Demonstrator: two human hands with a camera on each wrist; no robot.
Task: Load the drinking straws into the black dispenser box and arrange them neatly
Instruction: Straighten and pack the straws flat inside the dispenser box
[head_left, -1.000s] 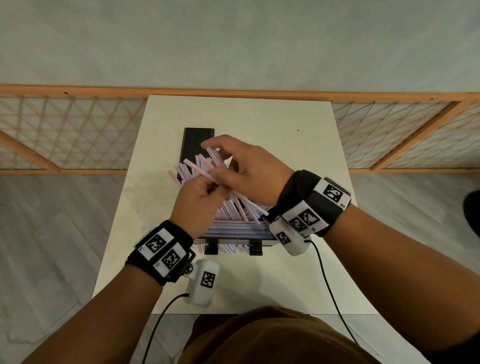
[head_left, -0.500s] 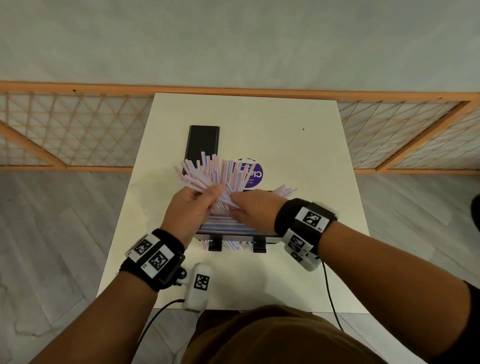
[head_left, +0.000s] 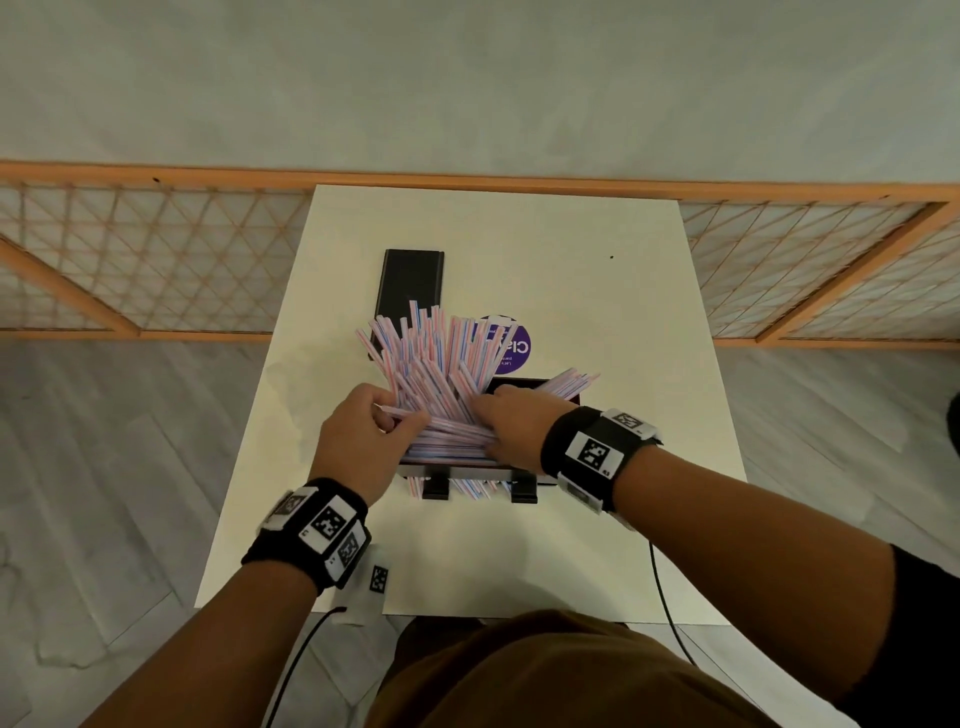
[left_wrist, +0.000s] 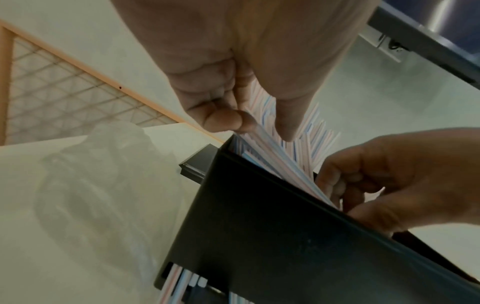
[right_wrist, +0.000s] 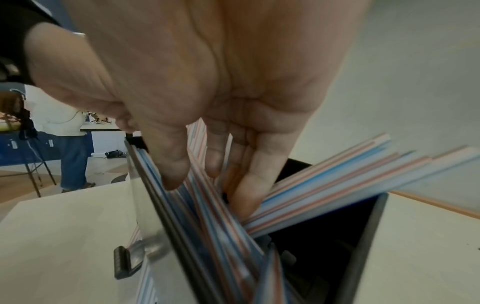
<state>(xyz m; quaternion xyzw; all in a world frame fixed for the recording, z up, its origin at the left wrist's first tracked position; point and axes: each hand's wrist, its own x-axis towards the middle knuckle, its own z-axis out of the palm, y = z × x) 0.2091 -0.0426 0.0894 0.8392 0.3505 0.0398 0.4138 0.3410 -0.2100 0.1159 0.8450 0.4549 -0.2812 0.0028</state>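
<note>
On a pale surface, the black dispenser box brims with fanned striped straws. The left hand pinches several straw ends; the right hand presses straight fingers among them, likely to level them.

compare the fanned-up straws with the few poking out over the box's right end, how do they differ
The fanned straws stand steeply, spreading away from the person; the right-end straws lie low, angled past the dispenser box wall. The fan is a large bunch; the right group is only a handful. Both are striped pink and blue, with lower ends inside the box.
</note>
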